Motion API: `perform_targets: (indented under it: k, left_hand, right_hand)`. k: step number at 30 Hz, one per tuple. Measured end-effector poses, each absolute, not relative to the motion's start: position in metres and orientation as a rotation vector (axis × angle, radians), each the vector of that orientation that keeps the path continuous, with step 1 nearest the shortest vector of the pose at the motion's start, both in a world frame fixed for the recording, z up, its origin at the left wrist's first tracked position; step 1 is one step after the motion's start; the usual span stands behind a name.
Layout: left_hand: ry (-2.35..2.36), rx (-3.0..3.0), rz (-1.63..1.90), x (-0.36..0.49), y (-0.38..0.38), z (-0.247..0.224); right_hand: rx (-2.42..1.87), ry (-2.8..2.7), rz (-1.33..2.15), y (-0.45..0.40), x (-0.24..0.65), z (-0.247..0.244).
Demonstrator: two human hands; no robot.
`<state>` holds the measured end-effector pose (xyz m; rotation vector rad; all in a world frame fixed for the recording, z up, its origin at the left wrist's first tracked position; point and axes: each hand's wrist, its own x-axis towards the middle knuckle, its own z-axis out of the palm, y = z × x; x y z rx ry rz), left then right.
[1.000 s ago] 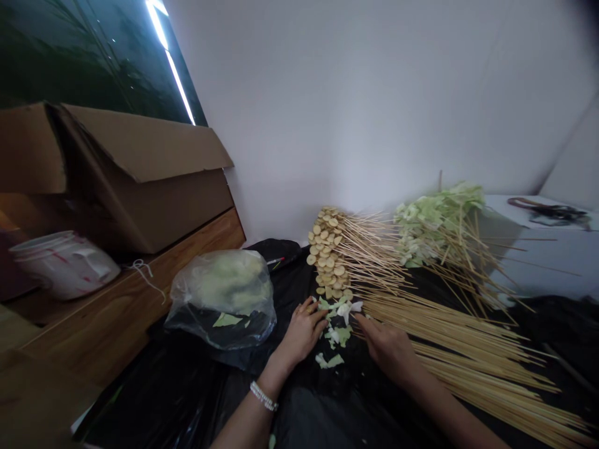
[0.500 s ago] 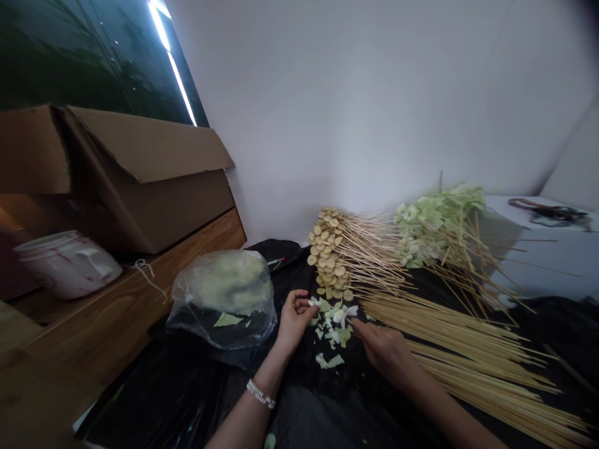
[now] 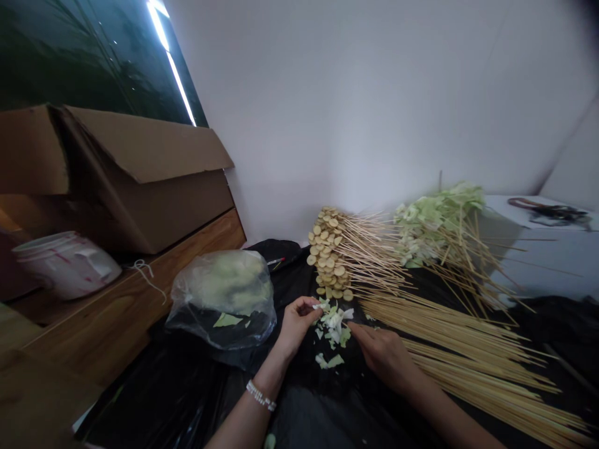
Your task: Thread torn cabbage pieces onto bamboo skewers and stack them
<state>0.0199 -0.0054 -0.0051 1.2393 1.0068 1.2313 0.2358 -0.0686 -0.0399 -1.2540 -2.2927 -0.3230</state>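
Black plastic sheeting is spreading out nearest the person, and a beaded bracelet is circling the left wrist. The left hand is curling narrow, its fingertips closing on a pale cabbage scrap at the edge of a loose pile of torn cabbage pieces. The right hand is reaching in from the other side, its fingers nearly straight and close together, with the forefinger tip at the pile; I cannot tell whether it is holding anything. A light pinch on the firmer, paler part of a scrap looks best, since these thin pieces seem likely to tear under a hard squeeze. Taking them from the pile's edge should also keep the rest from spreading over the slick plastic.

Bare bamboo skewers are lying fanned just beyond the right hand. Round tan slices are standing threaded on skewers behind the pile, and skewered pale green leaves are heaping farther back. A knotted clear plastic bag of pale green leaves is sitting beside the left hand. Farther off, a cardboard box and a stained white bucket are resting by a wooden ledge.
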Motion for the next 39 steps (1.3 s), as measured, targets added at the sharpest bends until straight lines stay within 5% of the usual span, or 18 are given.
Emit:
perform_targets:
  k: [39]
  left_hand:
    - [0.894, 1.406, 1.084, 0.023, -0.009, -0.004]
  right_hand:
    - [-1.336, -2.189, -0.458, -0.062, 0.251, -0.036]
